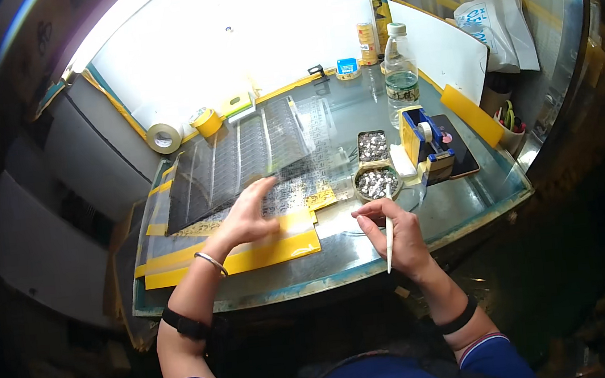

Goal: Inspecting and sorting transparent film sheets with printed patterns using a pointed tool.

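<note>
My left hand [248,214] rests flat, fingers spread, on a clear patterned sheet [295,190] with yellow edges, lying on the glass table [464,206]. A large transparent sheet [240,151] lifts up just beyond its fingertips. My right hand [394,230] holds a thin white stick [389,242] like a pen, its upper tip near a round bowl [377,182] full of small shiny pieces. A square tin [373,146] of the same pieces sits behind the bowl.
A blue and yellow tape dispenser [423,137] stands right of the bowls, beside a dark phone [459,155]. A plastic bottle [401,74] stands behind. Tape rolls [163,137] lie at the back left. A yellow-edged white board [446,51] leans at the right.
</note>
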Demonstrator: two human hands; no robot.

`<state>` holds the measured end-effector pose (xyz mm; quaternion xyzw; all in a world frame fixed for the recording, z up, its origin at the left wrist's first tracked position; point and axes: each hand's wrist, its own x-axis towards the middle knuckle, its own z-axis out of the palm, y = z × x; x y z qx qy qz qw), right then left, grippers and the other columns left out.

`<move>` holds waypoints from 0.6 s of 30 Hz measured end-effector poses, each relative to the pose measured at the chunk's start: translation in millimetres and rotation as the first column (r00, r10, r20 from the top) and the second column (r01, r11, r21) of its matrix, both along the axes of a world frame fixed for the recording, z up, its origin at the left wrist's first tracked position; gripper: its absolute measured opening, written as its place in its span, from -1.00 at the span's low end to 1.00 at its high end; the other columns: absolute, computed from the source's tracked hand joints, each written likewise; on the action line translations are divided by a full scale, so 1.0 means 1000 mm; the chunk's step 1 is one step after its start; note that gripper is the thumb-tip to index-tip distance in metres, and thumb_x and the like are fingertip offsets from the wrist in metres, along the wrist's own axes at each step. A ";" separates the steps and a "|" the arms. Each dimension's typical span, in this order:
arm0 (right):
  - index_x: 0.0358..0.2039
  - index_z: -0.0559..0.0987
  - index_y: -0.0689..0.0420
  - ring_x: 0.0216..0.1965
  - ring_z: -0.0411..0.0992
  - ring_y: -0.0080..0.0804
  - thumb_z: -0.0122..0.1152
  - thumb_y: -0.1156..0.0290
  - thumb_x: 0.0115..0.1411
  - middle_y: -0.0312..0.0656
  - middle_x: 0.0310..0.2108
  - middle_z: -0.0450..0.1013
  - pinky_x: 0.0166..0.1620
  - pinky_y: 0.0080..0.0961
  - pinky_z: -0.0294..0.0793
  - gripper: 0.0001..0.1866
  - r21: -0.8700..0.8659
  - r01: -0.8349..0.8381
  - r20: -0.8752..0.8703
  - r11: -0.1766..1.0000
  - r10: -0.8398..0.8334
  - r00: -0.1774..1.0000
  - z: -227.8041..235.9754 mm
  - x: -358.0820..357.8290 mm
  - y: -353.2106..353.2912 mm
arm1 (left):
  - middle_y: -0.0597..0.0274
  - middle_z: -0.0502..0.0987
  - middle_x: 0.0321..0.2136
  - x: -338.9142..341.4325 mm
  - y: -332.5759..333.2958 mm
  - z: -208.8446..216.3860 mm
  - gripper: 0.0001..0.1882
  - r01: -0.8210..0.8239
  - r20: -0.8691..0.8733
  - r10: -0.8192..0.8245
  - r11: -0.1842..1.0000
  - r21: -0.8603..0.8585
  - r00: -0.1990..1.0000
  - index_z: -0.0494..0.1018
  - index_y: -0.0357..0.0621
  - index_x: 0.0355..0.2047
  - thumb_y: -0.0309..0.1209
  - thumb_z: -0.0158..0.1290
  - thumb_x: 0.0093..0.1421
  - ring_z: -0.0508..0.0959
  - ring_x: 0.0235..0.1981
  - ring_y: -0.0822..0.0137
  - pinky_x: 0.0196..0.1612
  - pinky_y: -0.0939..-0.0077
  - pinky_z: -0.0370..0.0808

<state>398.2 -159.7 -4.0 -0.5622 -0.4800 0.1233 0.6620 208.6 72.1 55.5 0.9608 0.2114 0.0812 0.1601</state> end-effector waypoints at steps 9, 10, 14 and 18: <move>-0.25 0.57 0.24 -0.31 0.61 -0.38 0.24 0.49 0.20 -0.07 -0.40 0.60 -0.22 -0.50 0.55 -0.87 -0.047 -0.010 -0.022 0.999 0.009 1.000 0.001 -0.001 -0.002 | -0.21 0.50 -0.03 0.018 -0.001 0.024 -0.34 0.101 -0.313 -0.067 0.991 0.092 0.947 0.41 -0.27 0.06 -0.45 0.12 -0.17 0.49 0.01 -0.13 0.10 0.18 0.43; -0.25 0.57 0.24 -0.31 0.61 -0.38 0.24 0.49 0.20 -0.07 -0.40 0.60 -0.22 -0.50 0.55 -0.87 -0.042 -0.009 -0.020 0.999 0.008 1.000 0.000 -0.001 -0.001 | -0.17 0.53 -0.11 0.017 0.000 0.018 -0.42 0.085 -0.280 -0.043 0.986 0.140 0.959 0.44 -0.28 0.01 -0.46 0.09 -0.13 0.52 -0.06 -0.13 0.05 0.18 0.46; -0.25 0.57 0.25 -0.32 0.59 -0.44 0.22 0.49 0.22 -0.10 -0.38 0.61 -0.22 -0.53 0.55 -0.87 -0.032 -0.012 -0.020 0.999 0.011 1.000 -0.001 0.000 -0.001 | -0.11 0.56 -0.25 0.009 0.004 -0.006 -0.63 0.009 -0.141 0.042 0.939 0.344 0.989 0.50 -0.30 -0.14 -0.48 -0.01 0.00 0.56 -0.18 -0.09 -0.05 0.19 0.51; -0.25 0.55 0.27 -0.32 0.57 -0.50 0.20 0.51 0.23 -0.12 -0.36 0.61 -0.22 -0.57 0.54 -0.88 -0.051 -0.005 -0.010 0.999 0.005 1.000 -0.001 0.001 -0.001 | 0.00 0.55 -0.38 -0.011 0.015 -0.013 -0.85 -0.038 -0.056 0.078 0.855 0.517 0.995 0.50 -0.21 -0.28 -0.46 0.01 0.15 0.57 -0.26 -0.01 -0.20 0.20 0.53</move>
